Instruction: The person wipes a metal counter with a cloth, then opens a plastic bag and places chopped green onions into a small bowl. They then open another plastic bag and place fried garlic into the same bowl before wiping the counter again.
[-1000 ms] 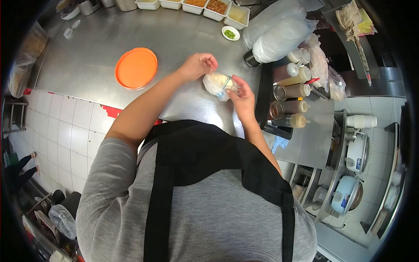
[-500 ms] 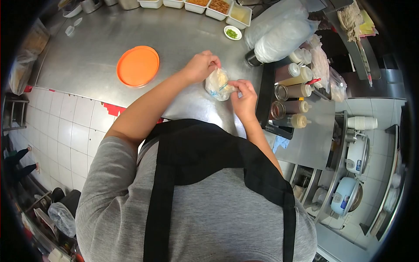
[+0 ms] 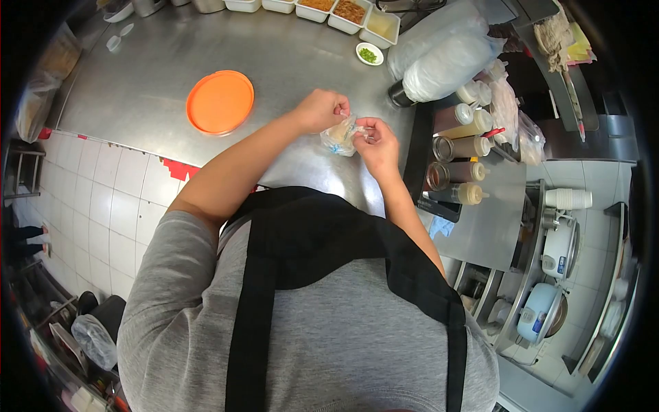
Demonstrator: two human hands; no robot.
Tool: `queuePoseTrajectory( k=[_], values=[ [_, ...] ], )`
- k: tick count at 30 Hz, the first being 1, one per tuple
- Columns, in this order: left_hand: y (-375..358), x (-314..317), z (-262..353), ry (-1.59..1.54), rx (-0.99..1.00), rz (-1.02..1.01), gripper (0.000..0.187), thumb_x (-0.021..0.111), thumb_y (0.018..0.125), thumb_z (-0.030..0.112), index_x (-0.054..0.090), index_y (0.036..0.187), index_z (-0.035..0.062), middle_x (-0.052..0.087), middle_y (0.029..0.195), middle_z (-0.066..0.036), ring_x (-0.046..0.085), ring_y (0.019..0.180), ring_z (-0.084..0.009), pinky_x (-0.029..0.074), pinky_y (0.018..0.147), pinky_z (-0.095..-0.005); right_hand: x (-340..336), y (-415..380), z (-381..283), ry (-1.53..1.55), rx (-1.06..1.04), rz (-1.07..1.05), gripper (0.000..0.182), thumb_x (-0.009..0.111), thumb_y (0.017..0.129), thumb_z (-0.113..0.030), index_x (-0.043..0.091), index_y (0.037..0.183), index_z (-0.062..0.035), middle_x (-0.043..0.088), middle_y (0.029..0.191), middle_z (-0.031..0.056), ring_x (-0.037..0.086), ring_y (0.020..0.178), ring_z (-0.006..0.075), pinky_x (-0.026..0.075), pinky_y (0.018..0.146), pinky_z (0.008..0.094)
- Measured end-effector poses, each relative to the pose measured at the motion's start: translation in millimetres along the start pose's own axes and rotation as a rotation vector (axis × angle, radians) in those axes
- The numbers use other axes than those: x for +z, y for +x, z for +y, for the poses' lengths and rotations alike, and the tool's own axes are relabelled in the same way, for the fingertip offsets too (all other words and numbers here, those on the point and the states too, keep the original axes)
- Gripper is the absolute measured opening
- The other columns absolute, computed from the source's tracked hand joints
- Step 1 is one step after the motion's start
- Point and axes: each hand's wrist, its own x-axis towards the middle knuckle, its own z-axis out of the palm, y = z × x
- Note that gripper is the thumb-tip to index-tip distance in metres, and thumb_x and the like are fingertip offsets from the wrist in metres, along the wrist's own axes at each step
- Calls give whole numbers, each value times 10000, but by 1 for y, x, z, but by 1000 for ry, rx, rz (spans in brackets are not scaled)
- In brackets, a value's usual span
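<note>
A small clear plastic bag (image 3: 338,141) with blue print and pale contents rests on the steel counter (image 3: 165,48) in front of me. My left hand (image 3: 324,110) pinches the bag's top edge from the left. On the other side, my right hand (image 3: 377,145) has its fingers closed on the bag's right edge, near the left fingertips. An orange round lid or tray (image 3: 220,102) lies to the left of my left forearm. Beyond the bag sits a small white dish (image 3: 369,53) of chopped green bits.
White containers of food (image 3: 349,15) line the far edge. Rolls of plastic bags (image 3: 449,65) and a dark cylinder stand at the right, beside a black tray with several sauce bottles (image 3: 469,146). Another person's legs (image 3: 27,233) show at the far left.
Both hands have come closer together over the bag, and its top is now more gathered. My right hand has moved slightly left and up. The view has shifted slightly.
</note>
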Motion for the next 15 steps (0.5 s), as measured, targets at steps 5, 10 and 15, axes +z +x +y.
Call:
queuePoseTrajectory(
  k=[5,10,15],
  values=[
    [1,-4,4,-351,-107,-81,257,610,705,14,589,960,35,631,869,-50,607,779,-159,479,729,-282,1,1,-19,-168,-15,1,272,620,691,0,624,958,-54,583,811,47,532,655,113,473,603,254],
    [-15,-21,-12,-306,-9,-105,574,660,675,19,452,1208,69,529,1170,-100,511,1072,-206,429,892,-330,-10,18,17,-44,35,-35,291,617,678,0,641,957,-79,572,803,30,476,608,118,414,583,250],
    [-42,4,-8,-27,98,3,989,795,545,122,262,1379,118,414,1321,-131,387,1220,-297,356,990,-394,-13,6,-10,-166,-120,68,221,614,676,1,625,887,-64,582,805,62,500,620,163,426,594,276]
  ],
)
